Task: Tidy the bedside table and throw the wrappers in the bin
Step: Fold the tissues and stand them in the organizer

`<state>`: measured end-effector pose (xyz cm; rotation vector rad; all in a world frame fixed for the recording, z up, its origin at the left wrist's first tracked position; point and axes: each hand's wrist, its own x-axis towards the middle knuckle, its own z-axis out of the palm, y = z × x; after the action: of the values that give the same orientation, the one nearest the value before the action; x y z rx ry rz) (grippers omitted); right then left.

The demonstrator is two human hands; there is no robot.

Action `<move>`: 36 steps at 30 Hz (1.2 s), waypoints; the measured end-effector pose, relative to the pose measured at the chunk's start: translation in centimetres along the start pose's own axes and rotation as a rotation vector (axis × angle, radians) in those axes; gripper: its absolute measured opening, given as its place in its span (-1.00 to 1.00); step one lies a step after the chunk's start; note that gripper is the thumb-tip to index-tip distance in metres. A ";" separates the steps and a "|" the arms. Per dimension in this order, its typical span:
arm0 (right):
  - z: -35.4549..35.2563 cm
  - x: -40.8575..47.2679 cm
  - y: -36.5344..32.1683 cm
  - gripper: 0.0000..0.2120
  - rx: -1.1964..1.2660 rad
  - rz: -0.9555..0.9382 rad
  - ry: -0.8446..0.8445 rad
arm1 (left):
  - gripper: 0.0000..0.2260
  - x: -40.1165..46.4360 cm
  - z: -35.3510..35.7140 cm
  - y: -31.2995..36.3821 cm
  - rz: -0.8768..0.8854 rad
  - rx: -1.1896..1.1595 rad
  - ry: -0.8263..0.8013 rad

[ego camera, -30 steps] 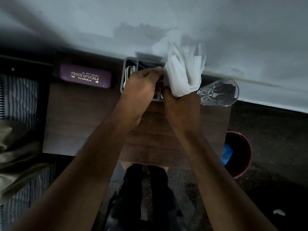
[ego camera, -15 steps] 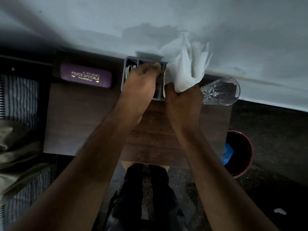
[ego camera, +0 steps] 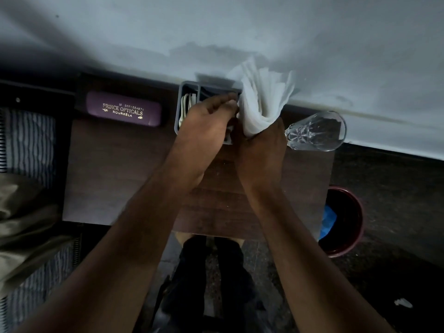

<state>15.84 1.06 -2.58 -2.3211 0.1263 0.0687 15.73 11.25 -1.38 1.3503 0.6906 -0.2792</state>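
Note:
A dark wooden bedside table (ego camera: pixel 115 174) stands against the wall. At its back middle sits a grey divided organizer (ego camera: pixel 186 92). My right hand (ego camera: pixel 260 150) is closed around the lower end of a bunch of white tissues (ego camera: pixel 262 97), held upright at the organizer's right end. My left hand (ego camera: pixel 206 118) lies over the organizer, fingertips pinched at the tissues' left edge. What it grips is hidden. A red bin (ego camera: pixel 348 222) with something blue inside stands on the floor to the table's right.
A purple spectacle case (ego camera: pixel 123 109) lies at the table's back left. A clear cut glass (ego camera: pixel 317 131) stands at the back right corner, close to my right hand. A bed with striped sheet (ego camera: pixel 28 140) is on the left. A white scrap (ego camera: pixel 403 302) lies on the floor.
The tissue bunch has shifted slightly back and to the right with my right hand. My left fingers have moved further over the organizer toward the tissues.

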 end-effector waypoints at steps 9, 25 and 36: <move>-0.3 -0.7 -0.1 -0.75 -0.002 0.020 0.118 | -0.82 0.0 -0.2 -0.1 0.033 0.046 0.017; 0.8 -0.7 0.9 -0.77 -0.167 0.015 0.000 | -0.82 -0.9 0.2 0.7 0.063 0.131 -0.008; -0.1 -0.7 2.0 -0.67 -0.014 0.018 0.032 | -0.78 -1.0 -6.1 0.2 0.111 0.076 0.259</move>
<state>14.89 -0.36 -3.87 -2.3353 0.1628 0.0419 13.27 16.86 -1.02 1.5077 0.8234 -0.0414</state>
